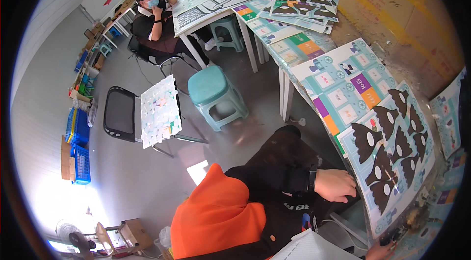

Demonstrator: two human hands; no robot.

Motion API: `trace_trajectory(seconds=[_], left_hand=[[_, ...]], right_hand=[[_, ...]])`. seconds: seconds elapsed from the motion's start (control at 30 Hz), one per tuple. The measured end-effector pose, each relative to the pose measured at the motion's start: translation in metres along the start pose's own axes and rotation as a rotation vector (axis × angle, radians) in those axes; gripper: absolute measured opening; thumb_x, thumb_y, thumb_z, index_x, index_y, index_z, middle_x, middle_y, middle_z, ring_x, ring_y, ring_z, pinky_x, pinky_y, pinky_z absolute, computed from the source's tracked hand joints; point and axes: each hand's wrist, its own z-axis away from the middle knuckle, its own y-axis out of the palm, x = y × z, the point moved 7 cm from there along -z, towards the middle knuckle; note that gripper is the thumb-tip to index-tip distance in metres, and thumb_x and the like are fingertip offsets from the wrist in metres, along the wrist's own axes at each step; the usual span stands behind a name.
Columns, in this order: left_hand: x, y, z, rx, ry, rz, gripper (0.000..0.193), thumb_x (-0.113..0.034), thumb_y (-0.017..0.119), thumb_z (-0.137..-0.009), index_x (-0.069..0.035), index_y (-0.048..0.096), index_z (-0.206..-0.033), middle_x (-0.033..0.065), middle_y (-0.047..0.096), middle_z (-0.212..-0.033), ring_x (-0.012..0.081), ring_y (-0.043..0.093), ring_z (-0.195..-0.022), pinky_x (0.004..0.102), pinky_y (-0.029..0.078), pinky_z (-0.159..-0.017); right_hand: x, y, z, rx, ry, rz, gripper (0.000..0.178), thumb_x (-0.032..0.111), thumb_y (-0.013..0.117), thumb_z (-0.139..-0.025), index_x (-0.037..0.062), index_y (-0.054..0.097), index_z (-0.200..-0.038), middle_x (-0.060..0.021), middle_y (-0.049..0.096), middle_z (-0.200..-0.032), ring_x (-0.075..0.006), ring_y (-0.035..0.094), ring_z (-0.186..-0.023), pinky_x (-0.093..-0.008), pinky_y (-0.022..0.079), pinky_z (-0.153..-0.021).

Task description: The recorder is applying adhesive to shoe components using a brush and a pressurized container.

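My left hand [335,185], with a dark watch on its wrist, is beside the near table edge. Its fingers are curled down, their tips hidden, and nothing shows in them. At the bottom right, only part of my right hand [379,250] is in view. It looks closed by a small dark object [398,234] at the table's edge; what it holds I cannot make out. On the table near both hands lies a printed sheet [380,226] bearing several black scalloped, wing-like pieces [384,169] with white ovals. Partly beneath it is a colourful printed card sheet [338,97].
A large cardboard box [407,19] stands along the table's right side. More sheets are stacked farther back [304,5]. Across the floor are a teal stool [211,86] and a black folding chair [120,113] with a white sheet [159,113]. A masked person [152,24] sits at the far table.
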Motion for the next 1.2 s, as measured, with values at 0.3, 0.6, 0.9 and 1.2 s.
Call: trace_trajectory(seconds=[0.3, 0.6, 0.9, 1.2], left_hand=[[0.004, -0.005, 0.009, -0.004, 0.009, 0.003, 0.029, -0.024, 0.067, -0.087, -0.004, 0.066, -0.108, 0.0134, 0.066, -0.097, 0.0334, 0.062, -0.098, 0.0445, 0.047, -0.086], [0.009, 0.0, 0.015, 0.013, -0.004, 0.013, 0.028, -0.024, 0.065, -0.091, -0.004, 0.064, -0.111, 0.0119, 0.065, -0.096, 0.0316, 0.061, -0.097, 0.0438, 0.047, -0.087], [0.011, -0.001, 0.019, 0.032, -0.02, 0.039, 0.028, -0.024, 0.064, -0.092, -0.003, 0.064, -0.111, 0.0131, 0.065, -0.097, 0.0325, 0.061, -0.098, 0.0447, 0.047, -0.085], [0.013, -0.022, 0.025, -0.041, -0.029, 0.107, 0.026, -0.02, 0.063, -0.092, -0.001, 0.064, -0.111, 0.0147, 0.066, -0.1, 0.034, 0.062, -0.099, 0.0435, 0.049, -0.086]], right_hand=[[-0.028, 0.027, 0.006, -0.032, -0.016, 0.107, 0.075, 0.053, 0.079, -0.075, -0.0044, 0.061, -0.119, -0.0287, 0.064, -0.11, -0.0457, 0.062, -0.099, -0.0537, 0.049, -0.087], [-0.028, 0.033, 0.014, -0.177, -0.128, 0.317, 0.068, 0.06, 0.069, -0.081, 0.002, 0.061, -0.115, -0.0215, 0.061, -0.103, -0.0399, 0.059, -0.088, -0.0512, 0.047, -0.076], [-0.045, 0.049, 0.013, -0.154, -0.087, 0.312, 0.067, 0.064, 0.063, -0.082, 0.0032, 0.062, -0.109, -0.0212, 0.061, -0.103, -0.0395, 0.058, -0.089, -0.0517, 0.047, -0.076], [-0.028, 0.022, -0.001, -0.032, -0.028, 0.098, 0.06, 0.047, 0.084, -0.07, -0.002, 0.066, -0.099, -0.0222, 0.066, -0.092, -0.0385, 0.064, -0.082, -0.0468, 0.052, -0.076]])
